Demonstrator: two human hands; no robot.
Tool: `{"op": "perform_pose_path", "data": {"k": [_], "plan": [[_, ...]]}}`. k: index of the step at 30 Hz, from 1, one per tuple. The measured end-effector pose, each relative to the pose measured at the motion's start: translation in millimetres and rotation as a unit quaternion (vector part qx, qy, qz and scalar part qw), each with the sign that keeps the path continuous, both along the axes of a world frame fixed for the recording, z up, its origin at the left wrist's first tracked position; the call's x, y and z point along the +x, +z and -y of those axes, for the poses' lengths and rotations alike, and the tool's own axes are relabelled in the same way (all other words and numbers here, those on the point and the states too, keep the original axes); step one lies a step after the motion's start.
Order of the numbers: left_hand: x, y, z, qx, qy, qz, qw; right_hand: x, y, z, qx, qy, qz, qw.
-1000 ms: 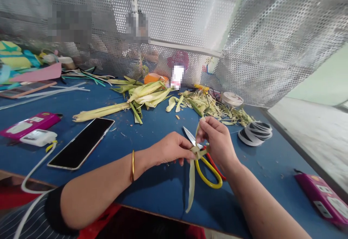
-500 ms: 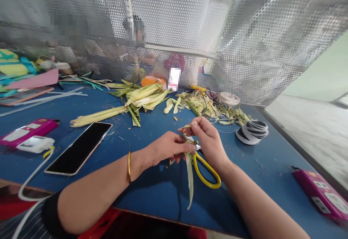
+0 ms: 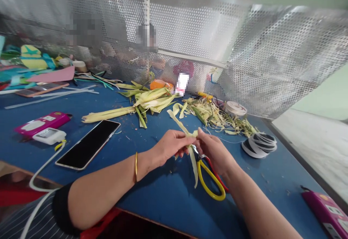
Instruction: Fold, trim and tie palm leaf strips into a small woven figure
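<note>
Thumb and fingers of my left hand (image 3: 176, 144) pinch a pale green corn husk strip (image 3: 178, 121). One end of it points up and away, and another length hangs down below the fingers. My right hand (image 3: 213, 148) meets it from the right, thumb and fingers closed on the same husk near the crossing. Scissors (image 3: 211, 181) with one yellow and one red handle lie beneath my hands; their blades are mostly hidden by the fingers. Past my hands, a bundle of corn husks (image 3: 152, 101) lies on the blue table (image 3: 163, 202).
Husk scraps (image 3: 210, 112) are heaped at the back, near a roll of white cord (image 3: 258, 145). A dark-screened phone (image 3: 88, 144) and a magenta device (image 3: 43, 124) with a white cable lie left. Another magenta device (image 3: 326, 211) is at right. A perforated metal screen (image 3: 190, 28) stands behind.
The husk strip now shows a long end pointing up and away from my hands. My right hand has come down closer to my left. The red scissor handle has come into sight.
</note>
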State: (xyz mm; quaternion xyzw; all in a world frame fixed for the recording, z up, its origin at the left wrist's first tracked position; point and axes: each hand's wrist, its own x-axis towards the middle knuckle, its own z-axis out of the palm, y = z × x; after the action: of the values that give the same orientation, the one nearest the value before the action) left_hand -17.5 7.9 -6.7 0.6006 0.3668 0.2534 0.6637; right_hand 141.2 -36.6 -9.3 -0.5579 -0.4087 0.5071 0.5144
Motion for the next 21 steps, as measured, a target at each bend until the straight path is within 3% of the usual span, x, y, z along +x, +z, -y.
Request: {"op": "perform_pose_path", "data": {"k": [2,7,12,14,17,19,21], "plan": [[1.4,-2.7,1.9,0.001,-0.022,-0.010,1.000,-5.0,-2.3,1.6,0.024,-0.001,-0.030,0.999],[3.7,-6.5,3.3,0.006,-0.058,-0.003,0.998,-4.3,-13.0,-2.2,0.089,-0.135,-0.025,0.987],[0.0,-0.8,-0.5,-0.045,-0.038,0.018,0.998,2.7,-10.1,-4.3,0.107,-0.162,0.100,0.976],[-2.2,3.3,-3.6,-0.081,-0.015,0.044,0.996,3.5,-2.2,1.5,0.178,-0.230,0.192,0.937],[-5.3,8.2,-10.0,-0.136,0.007,0.101,0.985,1.6,9.3,16.9,0.303,-0.303,0.315,0.847],[-6.7,9.2,-14.0,-0.150,0.010,0.142,0.978,-2.0,12.3,26.4,0.360,-0.269,0.383,0.807],[-7.1,8.2,-16.5,-0.143,0.014,0.167,0.975,-7.5,10.0,30.8,0.372,-0.185,0.437,0.798]]}}
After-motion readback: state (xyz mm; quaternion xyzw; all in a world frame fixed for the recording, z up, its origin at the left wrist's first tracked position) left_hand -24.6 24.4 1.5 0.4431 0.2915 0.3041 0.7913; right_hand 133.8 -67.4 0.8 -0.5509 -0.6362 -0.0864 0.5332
